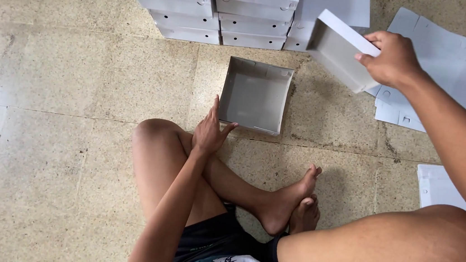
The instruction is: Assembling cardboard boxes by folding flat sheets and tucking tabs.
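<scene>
Head view: my right hand [392, 59] clamped on white box lid [338, 49], held tilted above floor [69, 77]. Left hand [211, 132] fingers straight, holding nothing, touching left wall of open box base [256, 95] on floor. Hands well apart. Stacked closed boxes [215, 8] beyond base; flat cardboard sheets [452, 66] by right hand.

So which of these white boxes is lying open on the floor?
The open box beside the left hand, its grey inside showing. The stacked boxes are lidded; the right hand holds a lid.
</scene>
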